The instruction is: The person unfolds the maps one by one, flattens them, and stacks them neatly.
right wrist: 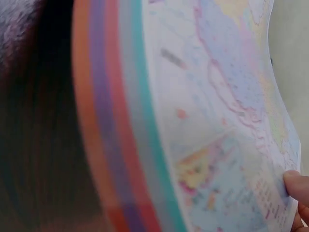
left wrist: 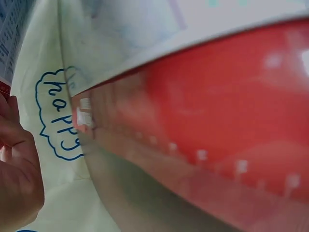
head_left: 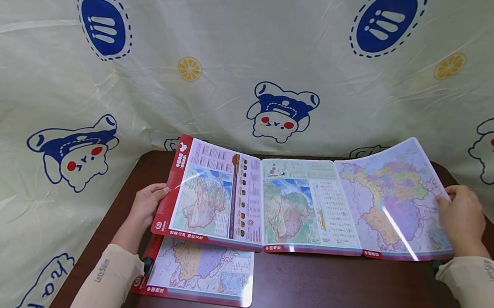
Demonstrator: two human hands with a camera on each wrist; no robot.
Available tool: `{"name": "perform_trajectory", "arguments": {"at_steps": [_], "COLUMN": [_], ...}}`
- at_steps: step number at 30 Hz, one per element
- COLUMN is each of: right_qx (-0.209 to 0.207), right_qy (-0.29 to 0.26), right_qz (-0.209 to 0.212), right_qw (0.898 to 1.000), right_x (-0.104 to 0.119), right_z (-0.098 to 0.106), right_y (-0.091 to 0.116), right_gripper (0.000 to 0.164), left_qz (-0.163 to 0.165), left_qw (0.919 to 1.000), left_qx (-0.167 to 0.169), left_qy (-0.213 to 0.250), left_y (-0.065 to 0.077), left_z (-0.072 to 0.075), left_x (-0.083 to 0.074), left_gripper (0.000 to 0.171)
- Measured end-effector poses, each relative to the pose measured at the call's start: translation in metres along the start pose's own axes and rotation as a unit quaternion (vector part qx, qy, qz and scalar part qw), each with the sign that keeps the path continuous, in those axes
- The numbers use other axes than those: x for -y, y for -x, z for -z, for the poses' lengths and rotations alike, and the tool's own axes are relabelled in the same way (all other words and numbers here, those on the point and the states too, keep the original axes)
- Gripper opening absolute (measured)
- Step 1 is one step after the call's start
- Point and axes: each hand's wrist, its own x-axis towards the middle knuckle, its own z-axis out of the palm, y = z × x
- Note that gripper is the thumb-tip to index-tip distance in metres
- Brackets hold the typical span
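Note:
A laminated folding map (head_left: 290, 210) is spread into three panels, its right panel bent upward at the far corner. My left hand (head_left: 144, 206) pinches its red left edge between thumb and fingers; part of that hand (left wrist: 19, 164) also shows in the left wrist view. At the other end, my right hand (head_left: 464, 217) grips the right edge, thumb on the printed face. In the right wrist view the thumb (right wrist: 297, 186) sits at the map's rim, beside colored border stripes (right wrist: 120, 111). A second folded map (head_left: 203, 269) lies partly hidden under the left panel.
Both maps are over a dark brown table (head_left: 327, 295) with rounded far corners. Behind it hangs a pale cloth (head_left: 222, 26) printed with blue bear figures and orange slices, reaching down past the table's back and left edges.

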Motion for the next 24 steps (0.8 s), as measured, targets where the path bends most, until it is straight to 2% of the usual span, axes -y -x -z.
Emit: {"name": "perform_trajectory", "arguments": {"at_steps": [6, 11, 17, 21, 24], "right_qx": [-0.007, -0.008, 0.011, 0.044, 0.051], "right_qy": [0.021, 0.046, 0.070, 0.076, 0.075], "right_qz": [0.007, 0.017, -0.002, -0.015, -0.010], "right_qw": [1.000, 0.999, 0.998, 0.996, 0.996], "right_x": [-0.003, -0.006, -0.014, -0.020, -0.024], "right_z": [-0.008, -0.013, -0.015, -0.016, -0.017], "right_y": [-0.002, -0.004, -0.003, -0.002, 0.000], "right_gripper": [0.040, 0.038, 0.036, 0.039, 0.040], "left_qz": [0.001, 0.007, 0.016, 0.008, -0.013], "left_qw": [0.9996, 0.9983, 0.9944, 0.9860, 0.9765], "left_qx": [-0.005, 0.007, 0.022, 0.035, 0.044], "left_qy": [-0.027, -0.057, -0.102, -0.163, -0.211], "left_y": [-0.003, -0.005, -0.005, -0.002, 0.002], "left_z": [-0.001, 0.001, 0.002, -0.001, -0.005], "left_x": [0.008, 0.010, 0.011, 0.012, 0.012], "left_gripper": [0.038, 0.042, 0.043, 0.048, 0.052]}}
